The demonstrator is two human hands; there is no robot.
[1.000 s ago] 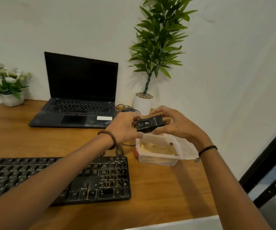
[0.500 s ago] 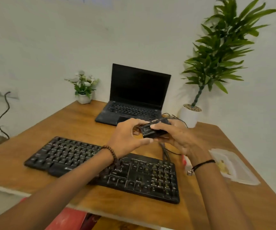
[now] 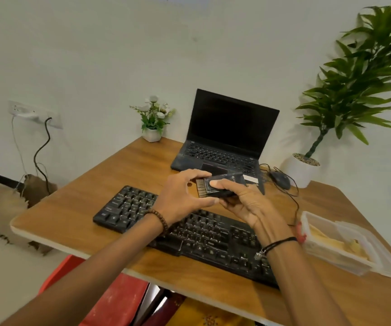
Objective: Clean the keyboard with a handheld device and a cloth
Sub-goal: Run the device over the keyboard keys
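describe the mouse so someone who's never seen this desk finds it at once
Start at the open laptop at the back of the desk. Just right of it, short of the larger white pot, lies the mouse. It is the only small black oval there, trailing a thin cable.

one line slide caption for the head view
A person's left hand and right hand hold a black brush-tipped handheld device above the keyboard on a wooden desk.

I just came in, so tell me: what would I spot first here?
The left hand and right hand hold a small black device with brush bristles over the black keyboard in the middle. Behind them an open laptop sits dark, and a tall leafy plant stands at the far right.
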